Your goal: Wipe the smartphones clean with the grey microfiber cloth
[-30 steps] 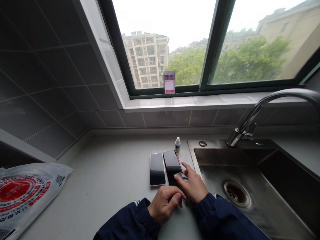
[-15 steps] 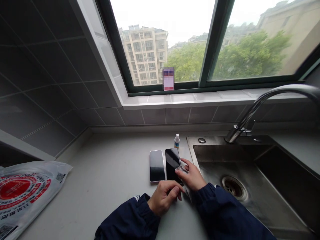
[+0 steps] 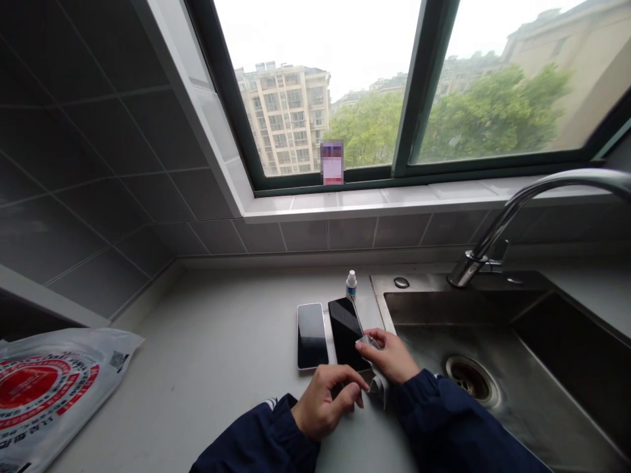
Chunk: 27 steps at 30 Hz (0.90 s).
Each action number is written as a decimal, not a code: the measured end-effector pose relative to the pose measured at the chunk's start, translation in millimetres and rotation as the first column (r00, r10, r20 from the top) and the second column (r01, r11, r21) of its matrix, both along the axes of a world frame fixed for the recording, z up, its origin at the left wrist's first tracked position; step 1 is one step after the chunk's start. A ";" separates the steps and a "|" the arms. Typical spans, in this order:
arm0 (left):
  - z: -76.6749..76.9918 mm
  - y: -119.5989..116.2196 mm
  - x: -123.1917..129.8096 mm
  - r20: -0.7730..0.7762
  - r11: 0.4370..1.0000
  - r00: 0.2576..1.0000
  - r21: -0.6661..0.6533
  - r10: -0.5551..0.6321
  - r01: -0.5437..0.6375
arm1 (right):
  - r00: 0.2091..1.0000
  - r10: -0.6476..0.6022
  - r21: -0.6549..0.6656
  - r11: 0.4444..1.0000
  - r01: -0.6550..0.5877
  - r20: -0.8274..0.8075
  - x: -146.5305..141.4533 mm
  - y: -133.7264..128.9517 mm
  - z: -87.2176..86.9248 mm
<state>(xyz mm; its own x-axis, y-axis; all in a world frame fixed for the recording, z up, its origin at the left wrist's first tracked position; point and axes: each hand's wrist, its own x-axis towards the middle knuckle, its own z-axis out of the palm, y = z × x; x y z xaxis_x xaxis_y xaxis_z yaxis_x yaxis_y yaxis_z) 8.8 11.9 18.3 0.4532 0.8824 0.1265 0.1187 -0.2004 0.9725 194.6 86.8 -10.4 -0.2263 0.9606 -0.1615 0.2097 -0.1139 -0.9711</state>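
Pinching the cloth [image 3: 378, 389] in our right hand [image 3: 395, 359], left hand [image 3: 321, 402] loosely half-open, prob to steady the black phone [image 3: 344, 323] near the counter's [image 3: 221, 341] sink [image 3: 382, 303] edge.

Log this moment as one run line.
left hand: at near end of dark phone | right hand: holding grey cloth at its right edge | nearby: white-edged phone, small bottle, sink

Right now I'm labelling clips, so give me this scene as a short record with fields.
Left hand: fingers bent, by the near end of the black phone
Right hand: holds a grey cloth beside the same phone
Left of black phone: light-rimmed phone
Beyond black phone: white-capped bottle, upright
Right side: sink, faucet
Left side: plastic bag
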 end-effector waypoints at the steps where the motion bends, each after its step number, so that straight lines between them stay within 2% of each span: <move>1: -0.7 0.2 -0.1 0.005 1.000 1.000 -0.010 -0.003 0.003 | 1.000 0.015 -0.013 1.000 -0.015 -0.006 0.6 0.5 1.2; 4: -1.9 0.4 -0.4 0.020 0.999 1.000 -0.033 -0.010 0.010 | 0.999 0.031 -0.037 0.999 -0.031 -0.008 0.6 0.8 3.9; 11: 0.5 -2.7 0.2 0.006 1.000 1.000 0.008 0.030 -0.030 | 0.998 -0.054 0.016 0.998 0.055 -0.040 -1.8 -6.3 0.9; 16: 1.1 -4.7 0.3 0.003 0.986 0.988 0.066 0.156 -0.156 | 0.986 -0.084 0.004 0.996 0.086 -0.141 5.8 -14.8 -1.3; 21: 0.7 -10.6 3.2 0.062 0.940 0.945 0.101 0.320 -0.325 | 0.947 -0.115 -0.063 0.993 0.100 -0.300 15.6 -26.4 0.6; 23: 1.7 -12.4 7.1 0.126 0.915 0.910 0.039 0.395 -0.402 | 0.927 -0.138 -0.091 0.989 0.113 -0.348 17.7 -30.5 1.3; 25: 3.6 -12.2 12.4 0.213 0.890 0.864 -0.104 0.457 -0.445 | 0.908 -0.154 -0.122 0.986 0.115 -0.390 17.6 -33.9 1.4; 27: 5.8 -10.0 18.1 0.301 0.870 0.827 -0.302 0.474 -0.389 | 0.889 -0.162 -0.146 0.983 0.109 -0.428 15.2 -36.7 0.8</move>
<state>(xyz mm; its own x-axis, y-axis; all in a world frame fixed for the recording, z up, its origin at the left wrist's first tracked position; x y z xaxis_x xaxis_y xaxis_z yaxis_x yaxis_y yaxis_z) 26.9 1.8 24.0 -0.0196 0.9997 -0.0161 -0.2179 0.0115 0.9759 209.8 50.1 -9.6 -0.1684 0.9677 -0.1876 -0.2576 -0.2269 -0.9392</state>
